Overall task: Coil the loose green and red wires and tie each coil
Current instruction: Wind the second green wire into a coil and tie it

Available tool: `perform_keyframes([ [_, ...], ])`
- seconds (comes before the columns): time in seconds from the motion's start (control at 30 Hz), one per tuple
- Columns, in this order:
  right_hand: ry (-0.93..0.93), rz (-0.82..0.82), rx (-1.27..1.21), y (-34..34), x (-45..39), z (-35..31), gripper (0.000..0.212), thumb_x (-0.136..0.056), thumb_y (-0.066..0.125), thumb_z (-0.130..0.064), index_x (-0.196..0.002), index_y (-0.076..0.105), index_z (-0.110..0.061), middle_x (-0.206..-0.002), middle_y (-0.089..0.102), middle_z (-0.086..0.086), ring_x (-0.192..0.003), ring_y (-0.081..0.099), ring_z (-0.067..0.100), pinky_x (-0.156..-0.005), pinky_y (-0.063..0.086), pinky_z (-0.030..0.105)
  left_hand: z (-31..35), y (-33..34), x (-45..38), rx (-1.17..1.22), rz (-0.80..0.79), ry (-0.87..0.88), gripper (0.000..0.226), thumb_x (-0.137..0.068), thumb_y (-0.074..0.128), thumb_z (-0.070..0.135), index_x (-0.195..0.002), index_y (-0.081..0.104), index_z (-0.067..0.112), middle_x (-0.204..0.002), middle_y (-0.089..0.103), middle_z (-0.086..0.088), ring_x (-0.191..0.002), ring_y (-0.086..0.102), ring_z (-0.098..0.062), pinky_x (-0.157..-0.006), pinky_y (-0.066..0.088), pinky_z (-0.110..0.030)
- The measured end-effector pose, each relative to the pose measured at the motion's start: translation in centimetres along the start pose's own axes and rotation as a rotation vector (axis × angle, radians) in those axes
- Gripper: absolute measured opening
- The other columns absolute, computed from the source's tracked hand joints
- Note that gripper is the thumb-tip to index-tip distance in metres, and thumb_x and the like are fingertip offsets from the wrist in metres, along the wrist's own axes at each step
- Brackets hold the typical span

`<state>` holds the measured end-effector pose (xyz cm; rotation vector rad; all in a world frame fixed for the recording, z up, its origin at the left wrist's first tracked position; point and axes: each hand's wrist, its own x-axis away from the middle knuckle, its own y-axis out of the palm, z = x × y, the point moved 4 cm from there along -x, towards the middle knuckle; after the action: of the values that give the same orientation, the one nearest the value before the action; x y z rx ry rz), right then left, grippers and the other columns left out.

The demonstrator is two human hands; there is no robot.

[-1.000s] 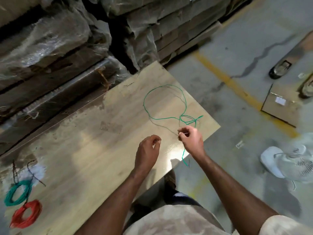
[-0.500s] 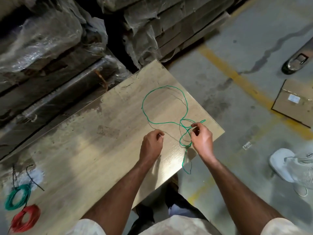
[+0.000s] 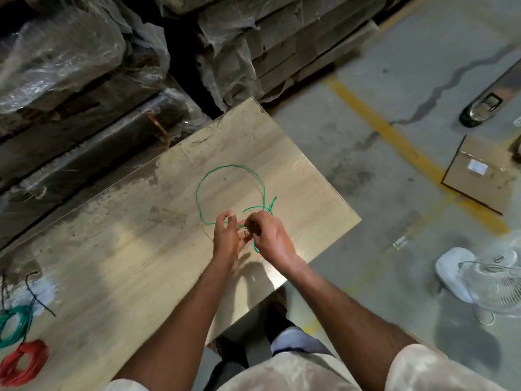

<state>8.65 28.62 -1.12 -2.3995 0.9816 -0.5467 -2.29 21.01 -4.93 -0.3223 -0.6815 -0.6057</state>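
You are pinching the loose green wire (image 3: 225, 176) with both your left hand (image 3: 227, 235) and right hand (image 3: 272, 238) near the board's (image 3: 112, 249) right edge, gathering its loop to form a coil

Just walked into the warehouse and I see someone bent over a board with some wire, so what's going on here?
A person is working a loose green wire on a wooden board. Both hands meet at the wire's near end: the left hand and the right hand each pinch it, while one big loop lies open on the board beyond them. At the board's near left corner lie a finished green coil and a red coil, already wound.
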Motion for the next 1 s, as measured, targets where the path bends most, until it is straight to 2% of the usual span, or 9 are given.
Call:
perform_keyframes([
  [0.13, 0.070, 0.068, -0.186, 0.0, 0.6, -0.6, 0.027, -0.090, 0.063, 0.005, -0.106, 0.078, -0.009, -0.103, 0.080, 0.005, -0.091, 0.069, 0.009, -0.083, 0.048, 0.007, 2.1, -1.3, 0.0, 0.034, 0.012, 0.036, 0.023, -0.109, 0.050, -0.003, -0.125, 0.056, 0.012, -0.105, 0.073, -0.019, -0.064, 0.069, -0.022, -0.061, 0.063, -0.028],
  [0.2, 0.157, 0.158, -0.230, -2.1, 0.3, 0.8, 0.026, -0.091, 0.066, 0.007, -0.106, 0.080, -0.010, -0.100, 0.081, 0.000, -0.089, 0.071, 0.007, -0.082, 0.046, 0.002, 3.1, -2.2, -0.4, -0.020, 0.033, 0.088, 0.028, -0.108, 0.041, -0.009, -0.124, 0.055, 0.009, -0.099, 0.070, -0.023, -0.065, 0.070, -0.028, -0.058, 0.064, -0.027],
  [0.4, 0.294, 0.355, -0.321, -10.7, -1.7, 4.8, 0.028, -0.095, 0.063, 0.004, -0.099, 0.077, -0.020, -0.096, 0.080, -0.003, -0.085, 0.078, 0.016, -0.087, 0.063, 0.034, 5.4, -5.1, -1.6, -0.237, 0.087, 0.219, 0.029, -0.113, 0.034, 0.002, -0.120, 0.059, 0.014, -0.088, 0.069, -0.012, -0.051, 0.064, -0.015, -0.050, 0.055, -0.028],
  [0.63, 0.181, 0.337, -0.767, -14.5, -3.0, 3.1, 0.032, -0.082, 0.055, 0.017, -0.085, 0.067, -0.012, -0.079, 0.068, 0.003, -0.073, 0.062, 0.014, -0.076, 0.052, 0.031, 4.7, -6.2, -1.6, -0.390, 0.109, 0.186, 0.020, -0.107, 0.059, 0.011, -0.119, 0.066, 0.026, -0.087, 0.075, -0.013, -0.056, 0.065, -0.019, -0.058, 0.053, -0.028],
  [0.7, 0.122, 0.299, -0.874, -14.4, -2.8, 1.0, 0.030, -0.073, 0.048, 0.015, -0.079, 0.061, -0.011, -0.076, 0.062, 0.003, -0.072, 0.056, 0.016, -0.070, 0.047, 0.027, 4.3, -6.4, -1.3, -0.516, 0.102, 0.167, 0.025, -0.099, 0.070, 0.019, -0.120, 0.069, 0.032, -0.092, 0.080, -0.013, -0.064, 0.073, -0.025, -0.067, 0.061, -0.033],
  [0.77, 0.089, 0.243, -0.985, -14.0, -2.3, -1.0, 0.031, -0.071, 0.043, 0.015, -0.075, 0.056, -0.013, -0.073, 0.058, 0.004, -0.070, 0.050, 0.017, -0.067, 0.041, 0.024, 4.7, -6.4, -0.7, -0.726, 0.123, 0.183, 0.034, -0.092, 0.076, 0.035, -0.125, 0.068, 0.040, -0.105, 0.079, -0.012, -0.091, 0.077, -0.032, -0.087, 0.064, -0.042],
  [0.83, 0.094, 0.172, -1.109, -13.5, -2.1, -2.4, 0.034, -0.071, 0.036, 0.018, -0.074, 0.051, -0.012, -0.070, 0.054, 0.005, -0.068, 0.048, 0.018, -0.065, 0.037, 0.026, 5.8, -5.9, 0.5, -0.934, 0.177, 0.240, 0.047, -0.095, 0.076, 0.034, -0.140, 0.063, 0.040, -0.127, 0.066, -0.014, -0.118, 0.065, -0.038, -0.102, 0.056, -0.044],
  [0.9, 0.104, 0.092, -1.224, -13.0, -2.0, -3.8, 0.033, -0.068, 0.032, 0.018, -0.072, 0.047, -0.011, -0.067, 0.047, 0.006, -0.063, 0.044, 0.019, -0.063, 0.032, 0.028, 7.6, -5.1, 2.1, -0.958, 0.237, 0.418, 0.049, -0.099, 0.073, 0.024, -0.145, 0.060, 0.031, -0.131, 0.055, -0.014, -0.126, 0.053, -0.040, -0.109, 0.048, -0.046],
  [1.0, 0.075, -0.017, -1.336, -12.8, -2.1, -5.9, 0.029, -0.069, 0.036, 0.014, -0.066, 0.046, -0.013, -0.062, 0.040, 0.004, -0.062, 0.034, 0.017, -0.059, 0.026, 0.029, 10.6, -3.7, 3.4, -0.836, 0.194, 0.771, 0.037, -0.100, 0.068, 0.010, -0.135, 0.068, 0.020, -0.126, 0.058, -0.010, -0.124, 0.053, -0.034, -0.112, 0.045, -0.047],
])
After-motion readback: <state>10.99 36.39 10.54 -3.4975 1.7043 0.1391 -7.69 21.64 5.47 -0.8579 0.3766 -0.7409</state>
